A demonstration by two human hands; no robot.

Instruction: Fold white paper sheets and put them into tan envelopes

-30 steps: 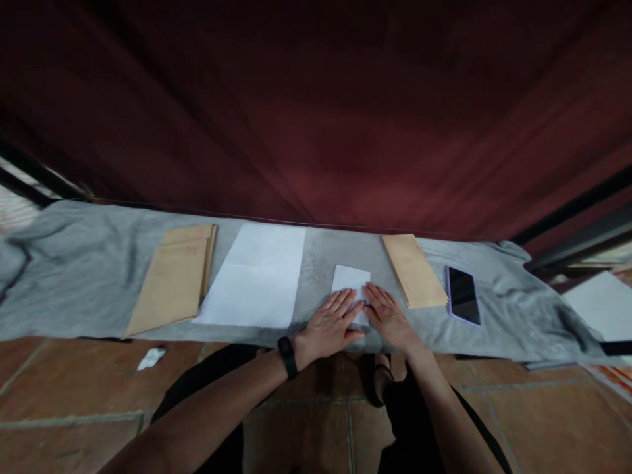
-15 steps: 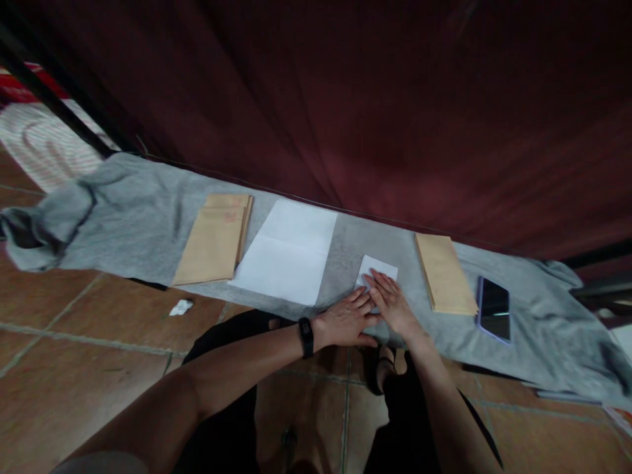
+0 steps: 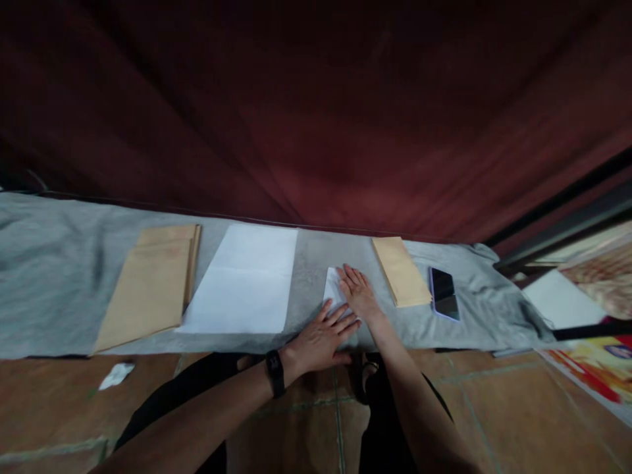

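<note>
A small folded white paper [image 3: 332, 291] lies on the grey cloth [image 3: 59, 276]. My right hand [image 3: 359, 291] rests flat on top of it, fingers stretched toward the far edge. My left hand [image 3: 320, 339] lies flat at the paper's near end, fingers spread, with a black band on its wrist. Most of the folded paper is covered by the two hands.
A large white sheet [image 3: 244, 280] and a stack of brown envelopes [image 3: 148, 283] lie to the left. A narrower brown envelope stack [image 3: 399, 271] and a phone [image 3: 443, 293] lie to the right. A dark red curtain [image 3: 316, 112] hangs behind. A paper scrap [image 3: 114, 375] lies on the tiled floor.
My right hand has slid farther up along the folded paper while the left stays at its near end. The head camera has swung, shifting the whole scene.
</note>
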